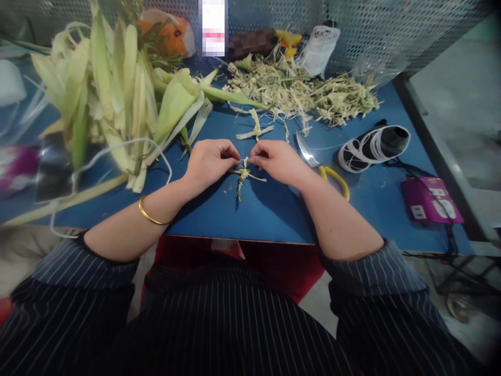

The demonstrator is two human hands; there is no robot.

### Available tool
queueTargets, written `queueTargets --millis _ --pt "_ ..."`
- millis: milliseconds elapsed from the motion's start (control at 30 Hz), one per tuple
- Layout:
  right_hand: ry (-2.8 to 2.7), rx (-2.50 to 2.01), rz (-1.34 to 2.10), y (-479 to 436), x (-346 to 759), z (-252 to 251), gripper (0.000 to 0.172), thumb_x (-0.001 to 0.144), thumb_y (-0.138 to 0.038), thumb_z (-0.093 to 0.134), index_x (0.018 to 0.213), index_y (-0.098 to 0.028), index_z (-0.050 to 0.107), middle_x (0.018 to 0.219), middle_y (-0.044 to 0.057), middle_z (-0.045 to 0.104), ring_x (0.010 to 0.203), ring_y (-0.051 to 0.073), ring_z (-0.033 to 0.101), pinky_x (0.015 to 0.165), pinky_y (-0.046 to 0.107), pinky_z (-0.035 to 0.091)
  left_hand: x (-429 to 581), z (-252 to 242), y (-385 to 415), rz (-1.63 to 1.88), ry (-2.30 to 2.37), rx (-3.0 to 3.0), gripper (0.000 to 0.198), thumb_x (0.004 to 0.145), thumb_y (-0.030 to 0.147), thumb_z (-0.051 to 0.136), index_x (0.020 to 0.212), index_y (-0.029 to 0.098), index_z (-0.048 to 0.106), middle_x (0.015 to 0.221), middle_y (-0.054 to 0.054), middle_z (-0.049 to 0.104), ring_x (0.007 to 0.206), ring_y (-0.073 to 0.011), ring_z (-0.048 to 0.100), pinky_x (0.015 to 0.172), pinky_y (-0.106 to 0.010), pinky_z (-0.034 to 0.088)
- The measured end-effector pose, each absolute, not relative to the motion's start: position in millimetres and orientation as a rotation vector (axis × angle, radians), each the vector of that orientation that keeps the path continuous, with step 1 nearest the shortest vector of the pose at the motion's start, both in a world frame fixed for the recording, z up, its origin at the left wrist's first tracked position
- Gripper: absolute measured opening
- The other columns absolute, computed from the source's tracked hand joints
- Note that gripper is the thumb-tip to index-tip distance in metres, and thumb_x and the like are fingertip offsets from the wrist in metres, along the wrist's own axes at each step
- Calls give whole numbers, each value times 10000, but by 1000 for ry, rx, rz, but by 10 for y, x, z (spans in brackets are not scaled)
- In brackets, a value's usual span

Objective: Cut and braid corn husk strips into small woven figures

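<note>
A small cross-shaped piece of knotted corn husk (244,174) lies between my hands near the table's front edge. Thumb and fingertips of my left hand (209,161) are pinched at its upper left. From the other side, my right hand (277,161) pinches close to its top end. Whether the fingertips grip husk ends or a thin thread is too small to tell. Just beyond, a second husk cross (256,128) rests on the blue table (219,214). Scissors with yellow handles (333,180) lie beside my right wrist, their handles partly hidden by it.
Large corn husks (117,89) are heaped at the left, with a white cable (148,140) before them. Shredded husk (274,78) is piled at the back. A black cone wound with white string (373,149) and a purple box (430,199) lie at the right.
</note>
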State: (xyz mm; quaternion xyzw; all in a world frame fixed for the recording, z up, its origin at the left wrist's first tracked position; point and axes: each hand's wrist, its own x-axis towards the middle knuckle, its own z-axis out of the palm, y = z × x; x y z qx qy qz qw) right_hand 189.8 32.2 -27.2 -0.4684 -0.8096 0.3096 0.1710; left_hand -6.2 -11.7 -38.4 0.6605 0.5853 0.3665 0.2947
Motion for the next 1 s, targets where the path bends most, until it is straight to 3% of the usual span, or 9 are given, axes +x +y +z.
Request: queueTargets --millis 167,367,533,800,1000 --pt "-2315 -1295 937 319 1910 -263 79 836 -240 615 779 -186 622 724 19 679 660 152 570 627 283 372 -82 -376 -103 965 1587 1837 81 700 206 692 735 176 759 717 -31 749 681 -161 684 638 -256 497" --pt "-2235 -1297 883 297 1904 -296 68 749 -183 653 711 -193 597 721 25 696 696 176 607 633 295 399 -64 -366 -115 970 1626 1891 87 692 193 684 726 177 762 696 -27 746 640 -148 667 599 -252 469" --pt "-2203 -1192 999 319 1914 -364 204 759 -150 642 956 -200 653 728 9 694 725 186 645 693 315 453 -59 -395 -113 1000 1608 1892 92 705 199 678 736 175 761 697 -25 744 640 -140 663 609 -251 471" --pt "-2313 -1228 862 327 1917 -293 39 776 -185 669 765 -177 706 714 15 668 690 156 583 666 300 383 -63 -400 -106 1027 1609 1888 80 706 201 682 721 171 755 690 -29 741 636 -143 666 612 -256 478" --pt "-2381 -1333 732 354 1922 -301 116 802 -282 696 758 -176 677 750 22 667 684 144 525 641 291 330 -67 -403 -104 1030 1597 1877 81 705 195 677 725 174 754 705 -33 743 667 -157 681 630 -265 496"
